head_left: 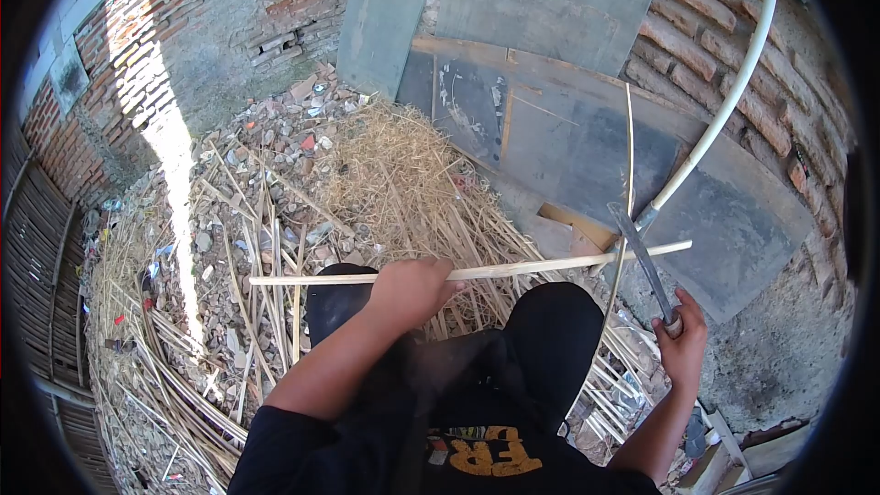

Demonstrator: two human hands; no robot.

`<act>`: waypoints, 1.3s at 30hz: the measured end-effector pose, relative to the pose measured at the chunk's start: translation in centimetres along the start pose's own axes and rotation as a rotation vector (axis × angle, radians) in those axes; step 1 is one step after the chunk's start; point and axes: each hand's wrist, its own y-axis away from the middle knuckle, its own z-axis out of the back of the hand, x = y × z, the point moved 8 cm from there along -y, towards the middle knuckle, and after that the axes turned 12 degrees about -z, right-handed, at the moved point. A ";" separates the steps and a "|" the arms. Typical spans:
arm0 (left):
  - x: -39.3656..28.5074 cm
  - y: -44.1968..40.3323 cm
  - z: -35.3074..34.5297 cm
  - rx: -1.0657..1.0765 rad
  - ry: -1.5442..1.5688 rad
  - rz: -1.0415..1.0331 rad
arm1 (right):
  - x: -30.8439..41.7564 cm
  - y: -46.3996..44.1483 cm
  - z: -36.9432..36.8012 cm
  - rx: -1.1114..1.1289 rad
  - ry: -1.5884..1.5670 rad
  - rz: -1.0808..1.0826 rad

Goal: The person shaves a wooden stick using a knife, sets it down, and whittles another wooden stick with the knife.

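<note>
My left hand (pixel 412 293) is closed round a long pale bamboo strip (pixel 541 266) that lies level above my knees. In my right hand (pixel 681 337) is the handle of a long knife (pixel 649 266), its dark blade pointing up and to the left. The blade crosses the strip near its right end; whether they touch is unclear. A thin, curved bamboo strip (pixel 630 156) runs upward beside the blade, past my right knee.
Shavings (pixel 385 156) and cut strips (pixel 458 211) cover rubble in front of me. Grey boards (pixel 587 147) lean on a brick wall (pixel 697 27). A pale pole (pixel 733 96) slants at the right. More strips (pixel 188 403) lie at the left.
</note>
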 end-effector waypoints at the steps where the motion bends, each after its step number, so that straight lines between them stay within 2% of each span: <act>1: 0.6 0.6 0.5 -0.040 -0.011 0.029 | -0.1 0.1 0.2 -0.002 -0.036 0.000; 4: 2.4 2.4 2.1 -0.067 -0.002 0.156 | 0.2 1.1 0.6 0.024 -0.145 -0.094; 7: 3.6 4.9 3.7 -0.120 0.007 0.246 | 0.7 2.3 0.1 0.107 -0.062 -0.194; 10: 4.7 7.8 4.5 -0.121 0.071 0.328 | -0.6 3.2 -1.8 0.139 -0.196 -0.183; 11: 5.1 9.0 4.6 -0.120 0.091 0.350 | -0.3 3.4 -1.9 0.143 -0.089 -0.182; 15: 6.5 14.3 4.5 -0.064 0.190 0.501 | 1.8 4.0 -3.6 0.260 -0.179 -0.230; 19: 6.5 18.4 4.9 -0.028 0.371 0.562 | 4.1 3.9 -5.6 0.307 -0.211 -0.149; 23: 6.7 20.1 5.6 -0.045 0.316 0.681 | 5.7 3.9 -8.4 0.418 -0.283 -0.151; 25: 6.9 20.3 5.4 -0.085 0.302 0.702 | 7.2 4.2 -9.0 0.408 -0.312 -0.085; 31: 7.1 19.7 3.9 -0.092 0.320 0.690 | 10.1 5.1 -10.8 0.529 -0.335 0.022; 34: 6.5 19.3 2.8 -0.076 0.355 0.688 | 11.7 5.1 -11.8 0.545 -0.311 0.133; 39: 5.8 19.3 2.4 -0.055 0.396 0.706 | 14.8 3.7 -14.0 0.572 -0.321 0.203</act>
